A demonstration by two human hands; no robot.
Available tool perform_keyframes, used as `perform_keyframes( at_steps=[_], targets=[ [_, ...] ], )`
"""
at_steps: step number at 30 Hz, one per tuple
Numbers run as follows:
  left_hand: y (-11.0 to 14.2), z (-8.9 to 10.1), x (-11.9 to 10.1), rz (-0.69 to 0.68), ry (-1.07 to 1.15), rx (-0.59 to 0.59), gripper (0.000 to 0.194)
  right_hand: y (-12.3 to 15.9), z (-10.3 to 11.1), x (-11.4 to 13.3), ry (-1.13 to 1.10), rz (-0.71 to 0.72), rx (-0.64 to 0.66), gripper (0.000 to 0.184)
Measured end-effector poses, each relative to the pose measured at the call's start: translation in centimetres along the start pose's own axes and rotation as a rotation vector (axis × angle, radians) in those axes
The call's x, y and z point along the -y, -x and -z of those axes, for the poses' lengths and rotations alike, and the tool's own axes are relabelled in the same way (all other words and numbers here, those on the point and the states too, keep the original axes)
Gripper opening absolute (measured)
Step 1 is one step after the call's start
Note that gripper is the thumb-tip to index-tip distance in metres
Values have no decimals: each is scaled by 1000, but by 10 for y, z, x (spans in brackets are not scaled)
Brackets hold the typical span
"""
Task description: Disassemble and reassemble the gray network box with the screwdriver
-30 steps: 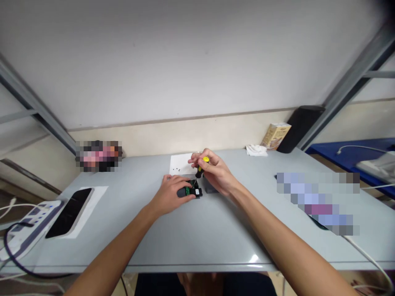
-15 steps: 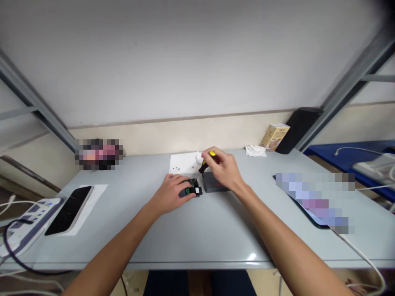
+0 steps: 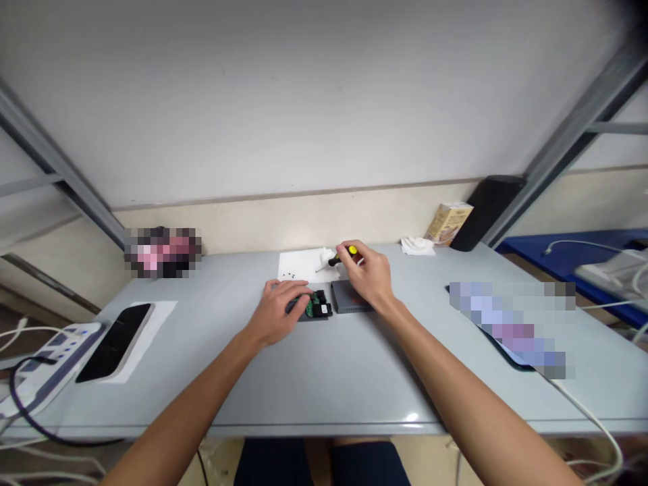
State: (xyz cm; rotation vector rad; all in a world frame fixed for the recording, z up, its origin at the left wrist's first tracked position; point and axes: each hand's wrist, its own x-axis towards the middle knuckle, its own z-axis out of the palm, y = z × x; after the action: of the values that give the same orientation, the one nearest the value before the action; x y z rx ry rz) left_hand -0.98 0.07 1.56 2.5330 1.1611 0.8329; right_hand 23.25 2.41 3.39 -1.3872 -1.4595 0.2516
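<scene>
My left hand is closed around the left part of a green circuit board with black connectors, on a dark base on the desk. Its fingers lie along the far side and its thumb along the near side. In my right hand is a screwdriver with a black and yellow handle. The screwdriver's thin shaft points left and down over a white sheet of paper; whether the tip touches it I cannot tell. Several tiny dark screws lie on the sheet. A dark grey casing sits under my right wrist, partly hidden.
A phone and a power strip are at the left. A tablet-like device with a white cable lies at the right. Crumpled tissue, a carton and a black cylinder stand along the wall.
The screwdriver has come up off the circuit board and swung back over the paper, tilting flatter. My left hand has shifted slightly left, uncovering more of the board.
</scene>
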Motion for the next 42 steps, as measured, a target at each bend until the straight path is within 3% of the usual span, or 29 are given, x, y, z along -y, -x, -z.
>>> perform_keyframes(
  at_steps=[4, 10, 15, 35, 42],
  targets=[
    [-3, 2, 8, 67, -34, -171, 22, -1, 0, 5, -264, -68, -29, 44],
    [-3, 1, 17, 136, -102, -191, 20, 0, -6, 13, -536, -186, 1, 46],
    [-4, -2, 19, 175, -87, -183, 14, 2, -10, 13, -551, -199, 25, 48],
    [-3, -2, 25, 109, -70, -155, 33, 2, -5, 21, -521, -163, 48, 48],
    [-3, 0, 24, 98, -51, -54, 32, 4, -4, 21, -518, -116, 86, 42]
  ],
)
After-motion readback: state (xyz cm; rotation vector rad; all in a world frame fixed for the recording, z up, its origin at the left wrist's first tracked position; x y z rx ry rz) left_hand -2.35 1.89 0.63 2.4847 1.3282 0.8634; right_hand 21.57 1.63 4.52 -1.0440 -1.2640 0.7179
